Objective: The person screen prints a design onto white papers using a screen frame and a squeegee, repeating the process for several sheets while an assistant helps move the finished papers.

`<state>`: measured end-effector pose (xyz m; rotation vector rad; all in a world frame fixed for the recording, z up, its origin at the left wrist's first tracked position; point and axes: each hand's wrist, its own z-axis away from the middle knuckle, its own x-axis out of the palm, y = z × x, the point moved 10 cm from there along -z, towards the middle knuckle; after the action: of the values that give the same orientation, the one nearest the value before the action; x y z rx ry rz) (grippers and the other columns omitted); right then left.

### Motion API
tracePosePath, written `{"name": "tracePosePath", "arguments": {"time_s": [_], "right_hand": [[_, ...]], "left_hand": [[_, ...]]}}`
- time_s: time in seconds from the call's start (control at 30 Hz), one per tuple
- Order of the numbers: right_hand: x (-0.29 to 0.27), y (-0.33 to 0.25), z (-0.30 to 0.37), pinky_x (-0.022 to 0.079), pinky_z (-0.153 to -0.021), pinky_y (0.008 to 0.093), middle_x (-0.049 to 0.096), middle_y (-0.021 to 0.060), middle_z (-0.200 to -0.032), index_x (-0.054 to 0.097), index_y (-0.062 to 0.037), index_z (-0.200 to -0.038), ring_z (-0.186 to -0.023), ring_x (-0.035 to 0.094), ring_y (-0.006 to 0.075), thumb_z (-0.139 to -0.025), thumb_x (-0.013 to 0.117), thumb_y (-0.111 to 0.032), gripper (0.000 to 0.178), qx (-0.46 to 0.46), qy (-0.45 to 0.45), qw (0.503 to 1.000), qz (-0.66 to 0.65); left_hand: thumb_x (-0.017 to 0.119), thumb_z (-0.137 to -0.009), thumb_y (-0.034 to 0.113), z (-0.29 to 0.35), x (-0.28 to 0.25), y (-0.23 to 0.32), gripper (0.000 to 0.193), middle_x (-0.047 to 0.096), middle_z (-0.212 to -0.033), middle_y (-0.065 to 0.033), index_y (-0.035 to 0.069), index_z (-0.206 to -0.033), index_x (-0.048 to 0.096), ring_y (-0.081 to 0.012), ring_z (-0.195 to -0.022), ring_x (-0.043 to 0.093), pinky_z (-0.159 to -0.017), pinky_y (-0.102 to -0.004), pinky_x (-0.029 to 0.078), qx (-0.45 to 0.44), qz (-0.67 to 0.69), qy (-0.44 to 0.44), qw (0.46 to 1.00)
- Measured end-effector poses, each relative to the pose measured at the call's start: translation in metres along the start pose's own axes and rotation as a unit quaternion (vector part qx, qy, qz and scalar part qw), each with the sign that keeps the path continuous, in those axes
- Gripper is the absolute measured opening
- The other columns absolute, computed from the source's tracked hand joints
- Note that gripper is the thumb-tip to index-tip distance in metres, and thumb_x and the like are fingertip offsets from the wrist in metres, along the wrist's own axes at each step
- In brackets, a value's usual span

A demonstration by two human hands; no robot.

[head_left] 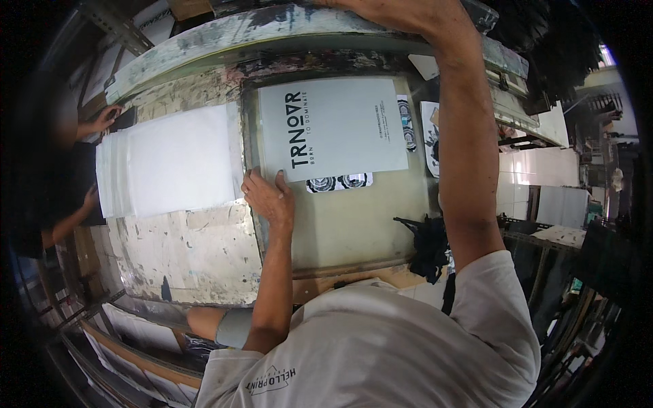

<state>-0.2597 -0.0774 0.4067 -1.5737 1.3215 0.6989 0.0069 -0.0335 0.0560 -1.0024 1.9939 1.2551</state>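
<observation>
My left hand (272,198) rests at the lower left corner of a white printed sheet (347,129) with dark lettering. Its thumb is spread from the fingers and touches the sheet near the corner; the fingers lie on the edge of the pale board (354,228) beneath. Patterned black-and-white pieces (340,182) peek out under the sheet's lower edge and right side. Far ahead, my right hand (408,12) reaches over a long paint-stained beam (272,28); its fingers are mostly cut off by the picture's top, so what they touch is hidden.
A stack of blank white sheets (183,160) lies left on a paint-spattered table (190,255). Another person's hand (107,118) is beside the stack, holding something dark. A crumpled black cloth (430,248) hangs at the board's right corner. Racks (126,347) stand lower left.
</observation>
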Motion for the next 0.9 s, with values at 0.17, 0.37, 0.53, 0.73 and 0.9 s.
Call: {"name": "tracePosePath", "arguments": {"time_s": [0.17,0.37,0.53,0.73,0.9], "right_hand": [[-0.004,-0.005,0.001,0.055,-0.091,0.0416,0.078,0.0127,-0.098,0.079,-0.0113,-0.111,-0.091,0.072,0.0272,-0.072,0.082,-0.048,0.053,0.023,-0.017,1.0,-0.001],[-0.006,-0.002,0.002,0.054,-0.092,0.0417,0.077,0.0145,-0.097,0.078,-0.0099,-0.113,-0.091,0.071,0.0287,-0.075,0.081,-0.049,0.054,0.014,-0.034,0.999,-0.013],[0.002,-0.007,-0.007,0.05,-0.098,0.0425,0.072,0.0188,-0.112,0.076,-0.0051,-0.113,-0.109,0.065,0.0325,-0.076,0.083,-0.049,0.058,0.033,0.028,0.998,0.048],[-0.017,-0.035,0.01,0.05,-0.097,0.0431,0.071,0.0183,-0.111,0.076,-0.002,-0.109,-0.107,0.064,0.0329,-0.074,0.086,-0.041,0.054,-0.002,0.089,0.992,0.094],[-0.003,-0.005,-0.003,0.052,-0.092,0.0415,0.073,0.0183,-0.104,0.077,-0.0013,-0.105,-0.099,0.067,0.0328,-0.07,0.088,-0.028,0.045,0.032,0.055,0.998,-0.009]], "left_hand": [[0.072,-0.087,0.014,0.007,0.022,-0.012,0.017,0.063,-0.098,-0.0131,0.002,-0.094,0.062,-0.0359,-0.097,0.058,-0.084,-0.0497,0.044,0.012,-0.012,-0.095,0.995],[0.067,-0.09,0.008,-0.016,0.004,0.004,0.008,0.062,-0.091,-0.016,0.001,-0.091,0.062,-0.0372,-0.089,0.058,-0.079,-0.0472,0.045,-0.027,0.153,-0.069,0.985],[0.065,-0.092,0.007,-0.058,-0.04,-0.016,0.008,0.064,-0.088,-0.0145,0.0,-0.091,0.063,-0.0311,-0.087,0.061,-0.08,-0.0425,0.048,-0.097,0.191,-0.015,0.977],[0.068,-0.093,0.008,-0.077,-0.077,-0.127,0.011,0.065,-0.083,-0.0082,-0.003,-0.091,0.066,-0.018,-0.078,0.058,-0.072,-0.0335,0.048,-0.165,0.27,0.033,0.948],[0.068,-0.094,0.01,-0.067,-0.152,-0.239,0.014,0.064,-0.085,-0.0069,-0.004,-0.093,0.067,-0.0151,-0.078,0.054,-0.074,-0.0311,0.047,-0.193,0.188,0.119,0.956]]}}
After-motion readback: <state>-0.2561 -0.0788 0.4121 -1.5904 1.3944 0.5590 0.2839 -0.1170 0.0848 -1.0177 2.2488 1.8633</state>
